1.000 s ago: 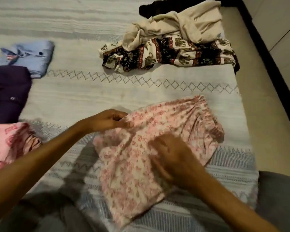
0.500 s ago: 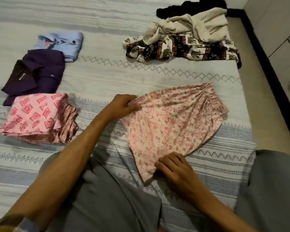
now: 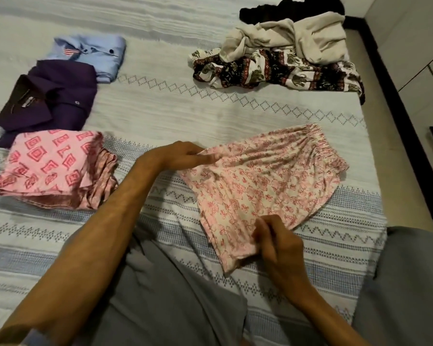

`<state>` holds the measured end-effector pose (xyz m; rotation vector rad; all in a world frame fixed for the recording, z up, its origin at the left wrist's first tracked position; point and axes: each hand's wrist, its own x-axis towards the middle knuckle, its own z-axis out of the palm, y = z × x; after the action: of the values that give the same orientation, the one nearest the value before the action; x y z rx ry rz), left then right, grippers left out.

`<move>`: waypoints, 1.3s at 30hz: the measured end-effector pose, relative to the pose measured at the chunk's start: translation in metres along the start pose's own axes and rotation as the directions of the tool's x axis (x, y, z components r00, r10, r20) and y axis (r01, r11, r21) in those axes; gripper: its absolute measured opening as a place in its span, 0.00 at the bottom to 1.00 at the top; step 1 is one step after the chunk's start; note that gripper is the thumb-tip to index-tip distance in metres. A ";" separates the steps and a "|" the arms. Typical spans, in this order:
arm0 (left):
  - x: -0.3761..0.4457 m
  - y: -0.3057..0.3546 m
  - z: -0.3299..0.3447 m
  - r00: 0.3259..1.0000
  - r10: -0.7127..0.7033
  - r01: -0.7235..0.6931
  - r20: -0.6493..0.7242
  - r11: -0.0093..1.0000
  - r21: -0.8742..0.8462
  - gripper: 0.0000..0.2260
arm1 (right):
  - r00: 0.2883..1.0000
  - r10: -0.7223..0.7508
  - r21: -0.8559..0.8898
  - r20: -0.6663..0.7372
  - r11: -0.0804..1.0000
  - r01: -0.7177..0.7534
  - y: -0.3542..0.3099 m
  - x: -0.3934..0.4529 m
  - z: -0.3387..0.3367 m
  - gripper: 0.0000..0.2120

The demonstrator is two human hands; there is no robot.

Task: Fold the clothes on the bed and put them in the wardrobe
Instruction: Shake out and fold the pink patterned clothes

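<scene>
Home bedroom, bed (image 3: 210,113) (striped cover), clothes (image 3: 280,61)

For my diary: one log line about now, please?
step: folding floral shorts | left hand: holds top corner | right hand: pinches bottom edge | pile: unfolded

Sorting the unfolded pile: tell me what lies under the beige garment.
The beige garment lies on elephant-print fabric, with a black garment behind. Anything else beneath is covered.
</scene>
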<state>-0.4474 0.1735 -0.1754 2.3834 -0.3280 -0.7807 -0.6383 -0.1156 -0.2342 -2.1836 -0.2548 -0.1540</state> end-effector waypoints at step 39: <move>-0.025 0.020 0.047 0.934 -0.116 0.173 -0.339 0.974 0.145 0.30 | 0.908 -0.219 -0.517 0.358 0.763 0.388 -0.025 0.000 0.029 0.19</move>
<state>-0.4969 0.1455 -0.1820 2.6724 -0.0835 -0.4162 -0.6437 -0.0777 -0.2320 -2.7635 -0.8275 -0.1153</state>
